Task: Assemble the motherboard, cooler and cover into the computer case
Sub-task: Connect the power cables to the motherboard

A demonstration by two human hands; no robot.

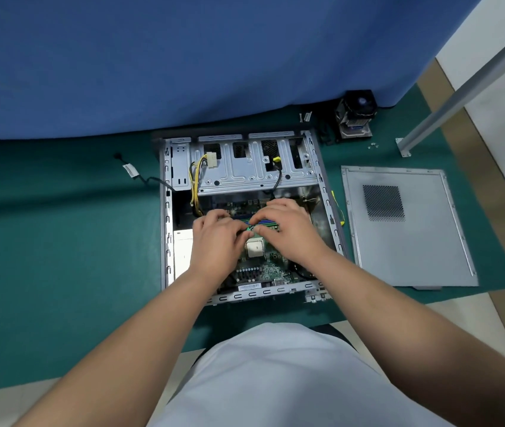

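One computer case lies open, with one motherboard inside it. One cover lies flat to the right — a single grey panel with one mesh vent patch. One cooler stands at the far edge. Two hands are in the case: one left hand and one right hand. One bundle of yellow wires ends in one white plug. Tiny screws lie near the cooler — too small to count surely.

Both forearms reach forward, left hand and right hand close together, fingers curled downward.
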